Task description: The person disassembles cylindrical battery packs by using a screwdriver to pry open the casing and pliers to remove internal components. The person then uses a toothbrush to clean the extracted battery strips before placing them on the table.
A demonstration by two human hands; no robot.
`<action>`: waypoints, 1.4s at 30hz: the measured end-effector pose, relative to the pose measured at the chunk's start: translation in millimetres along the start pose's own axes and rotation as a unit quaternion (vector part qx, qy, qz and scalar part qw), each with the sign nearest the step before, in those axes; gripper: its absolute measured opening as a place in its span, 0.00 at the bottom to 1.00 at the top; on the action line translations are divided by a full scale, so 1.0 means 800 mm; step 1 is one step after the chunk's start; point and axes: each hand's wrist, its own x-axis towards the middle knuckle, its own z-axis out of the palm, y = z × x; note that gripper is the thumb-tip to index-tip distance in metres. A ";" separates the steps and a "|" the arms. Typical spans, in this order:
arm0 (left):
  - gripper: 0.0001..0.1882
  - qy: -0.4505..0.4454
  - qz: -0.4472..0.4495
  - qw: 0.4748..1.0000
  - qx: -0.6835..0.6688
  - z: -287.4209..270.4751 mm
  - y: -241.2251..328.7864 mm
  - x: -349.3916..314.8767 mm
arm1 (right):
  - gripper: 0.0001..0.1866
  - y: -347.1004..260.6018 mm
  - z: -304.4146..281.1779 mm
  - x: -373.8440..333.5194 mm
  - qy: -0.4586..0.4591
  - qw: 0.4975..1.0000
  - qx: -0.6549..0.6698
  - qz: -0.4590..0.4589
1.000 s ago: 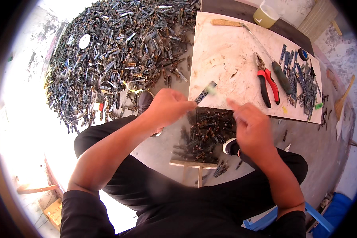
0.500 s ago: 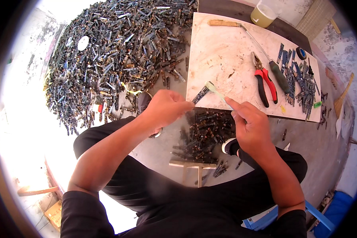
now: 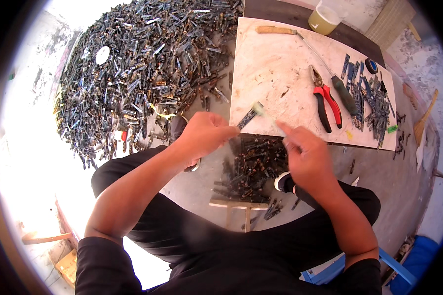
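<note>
My left hand [image 3: 206,132] pinches a short dark patterned strip [image 3: 246,118] by its lower end, over the near left edge of the white board [image 3: 270,64]. My right hand [image 3: 310,153] is closed on a slim pale green tool [image 3: 266,113] with a wider tip, smeared by motion. That tip meets the strip's far end; whether it is a brush I cannot tell. On the board lie red-and-black pliers [image 3: 328,101], a dark-handled rod tool [image 3: 344,93], a wooden-handled tool [image 3: 275,30] and a heap of similar strips [image 3: 376,105].
A huge pile of dark strip pieces [image 3: 142,64] covers the floor at the far left. More pieces [image 3: 253,167] lie below the board, beside a small wooden stand [image 3: 238,204]. A cup of yellowish liquid [image 3: 324,20] and a blue tape roll [image 3: 371,66] are at the back right.
My right hand has shifted slightly down and left with the pale green tool, which is more blurred now. My left hand keeps the strip nearly in place.
</note>
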 end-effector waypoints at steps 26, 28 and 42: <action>0.14 -0.037 0.013 0.999 -0.008 -0.007 -0.010 0.001 | 0.25 0.003 0.012 -0.006 0.037 0.999 0.016 0.002; 0.12 -0.039 0.012 0.999 -0.017 -0.008 -0.015 0.001 | 0.25 -0.001 0.010 -0.004 0.029 1.000 0.011 0.003; 0.08 -0.052 -0.008 0.995 -0.079 -0.011 -0.021 0.000 | 0.25 -0.005 0.021 -0.015 0.000 0.999 0.034 -0.014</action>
